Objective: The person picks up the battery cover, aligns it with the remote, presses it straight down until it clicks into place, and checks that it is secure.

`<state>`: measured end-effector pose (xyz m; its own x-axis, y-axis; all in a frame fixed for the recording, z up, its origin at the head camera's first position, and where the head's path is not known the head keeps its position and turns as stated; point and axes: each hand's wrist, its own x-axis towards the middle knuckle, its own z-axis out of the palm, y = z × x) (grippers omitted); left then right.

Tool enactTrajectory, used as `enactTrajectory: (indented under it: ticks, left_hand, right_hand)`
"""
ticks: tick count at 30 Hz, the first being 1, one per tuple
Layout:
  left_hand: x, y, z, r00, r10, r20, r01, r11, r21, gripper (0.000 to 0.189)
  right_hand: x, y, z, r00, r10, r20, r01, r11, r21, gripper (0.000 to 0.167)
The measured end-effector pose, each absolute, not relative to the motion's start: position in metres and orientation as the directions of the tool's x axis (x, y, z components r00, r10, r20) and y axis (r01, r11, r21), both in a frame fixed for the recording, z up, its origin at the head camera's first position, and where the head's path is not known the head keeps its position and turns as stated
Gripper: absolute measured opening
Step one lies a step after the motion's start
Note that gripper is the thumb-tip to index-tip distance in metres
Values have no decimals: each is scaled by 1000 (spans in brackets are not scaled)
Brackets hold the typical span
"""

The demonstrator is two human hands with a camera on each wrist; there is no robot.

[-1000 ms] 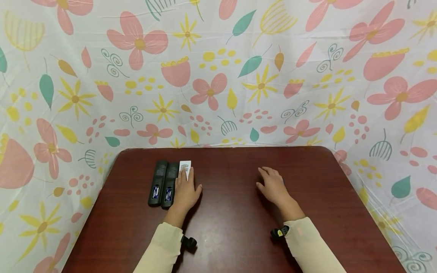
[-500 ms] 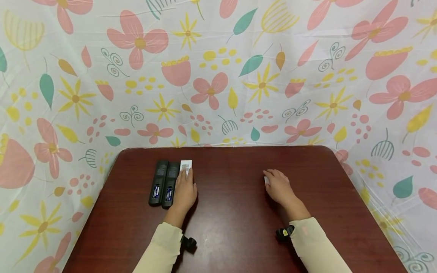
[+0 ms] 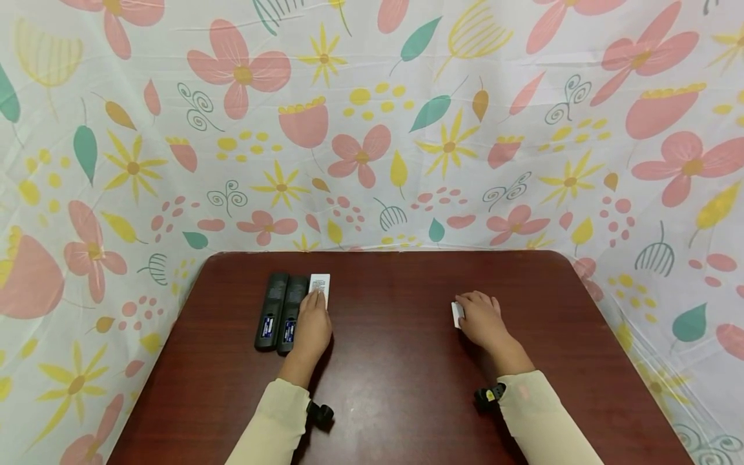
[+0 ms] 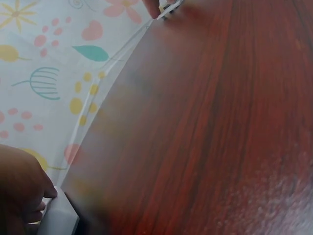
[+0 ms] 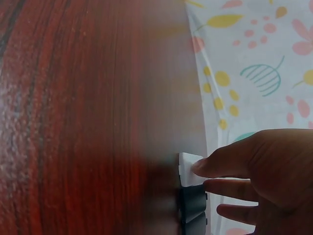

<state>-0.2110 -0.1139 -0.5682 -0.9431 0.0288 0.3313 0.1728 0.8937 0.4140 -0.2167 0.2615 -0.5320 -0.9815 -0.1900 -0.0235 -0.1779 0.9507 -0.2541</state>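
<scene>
Blue batteries (image 3: 267, 326) sat in the bays of the nearer black remote (image 3: 297, 290) and the farther black remote (image 3: 274, 289), which lay side by side on the desk (image 3: 386, 374), just left of the white remote (image 3: 320, 283). As far as could be judged, loading those 2 was done; neither bay had a cover on it. Well to the right of the white remote lay a small white piece (image 3: 458, 315), perhaps a cover, and beside it 2 dark pieces (image 5: 192, 200) in a row, so 3 pieces seemed to be off.

Slim and pale, the white remote showed small print at its exposed end; the left hand (image 3: 312, 326) hid the rest, any bay included. The left fingers were bent and clamped on it. The right hand (image 3: 484, 324) touched the white piece; whether its fingers pinched it, I could not tell.
</scene>
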Motion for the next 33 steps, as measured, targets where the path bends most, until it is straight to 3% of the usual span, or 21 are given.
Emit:
enactTrajectory:
  ticks: [13,28,33]
  left_hand:
    - [-209,-112,-567,-932,-18,361,156,882,445,36]
    - [-209,-107,-564,-881,-4,473,219,883,416,24]
    - [-209,-106,-561,-905,-14,426,189,882,431,25]
  right_hand:
    - [-220,265,-535,-984,-178,-18,-167,951,-261,44]
    - [-222,264,-533,-988,-147,-43,-126,942,-310,41]
    - [-224,262,-534,-988,-149,-43,-129,941,-314,39]
